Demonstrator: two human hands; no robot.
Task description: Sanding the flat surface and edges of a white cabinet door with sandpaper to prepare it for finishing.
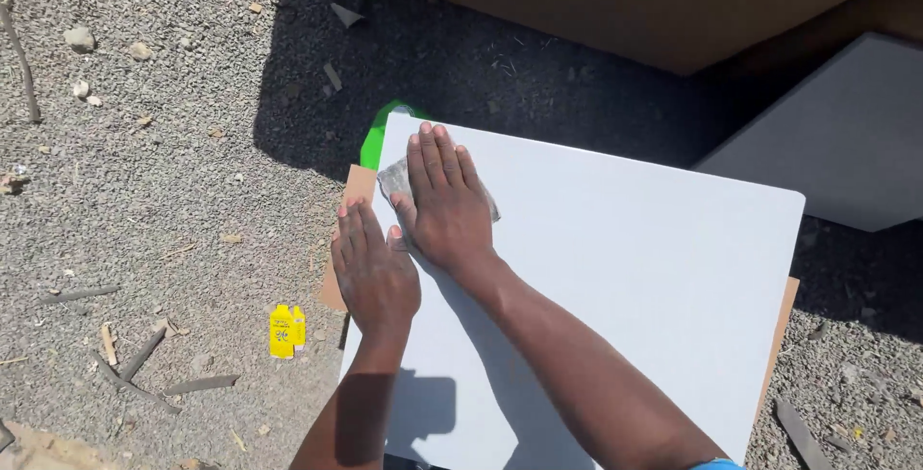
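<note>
Right hand [444, 203] flat, fingers together, pressing a grey abrasive pad [394, 180] onto the far-left corner of a white panel [625, 278]. Left hand [373, 273], fingers together, flat on the panel's left edge, apparently steadying it. Cardboard [360, 185] beneath separates panel from gravel ground [144, 191].

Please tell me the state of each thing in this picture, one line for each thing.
White panel: lying flat on cardboard.
Grey cloth: pressed flat under the right hand.
Right hand: open, palm down on the cloth.
Left hand: open, flat at the panel's edge.
Yellow carton: lying on the gravel.
</note>
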